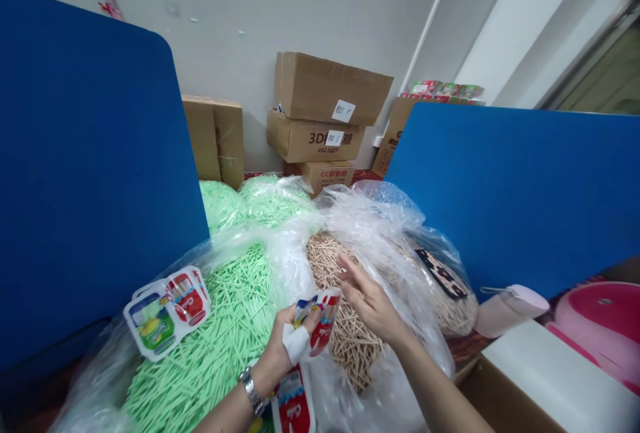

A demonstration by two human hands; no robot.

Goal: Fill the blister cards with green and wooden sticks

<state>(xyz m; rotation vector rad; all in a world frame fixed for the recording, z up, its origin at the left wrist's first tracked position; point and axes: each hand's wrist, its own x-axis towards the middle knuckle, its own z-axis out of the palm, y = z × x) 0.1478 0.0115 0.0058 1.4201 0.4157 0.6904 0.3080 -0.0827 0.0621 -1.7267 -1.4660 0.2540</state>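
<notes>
My left hand (280,343), with white tape around its thumb side and a metal watch (251,390) on its wrist, grips a red-and-white cola-printed packet (325,328). Just right of it, my right hand (369,301) hovers over a heap of thin brown sticks (357,346), fingers stretched out and nothing visible in them. To the left, thin green sticks (215,336) fill an opened clear plastic bag. Printed packets (165,313), green and red, lie on the green sticks. Another cola packet (295,406) is partly hidden below my left wrist.
Blue panels (100,173) (520,186) rise on both sides. Cardboard boxes (320,140) are stacked against the wall. A dark phone-like object (441,274) rests on the plastic at right, near a pale cup (510,310), a pink basin (600,316) and an open carton (555,366).
</notes>
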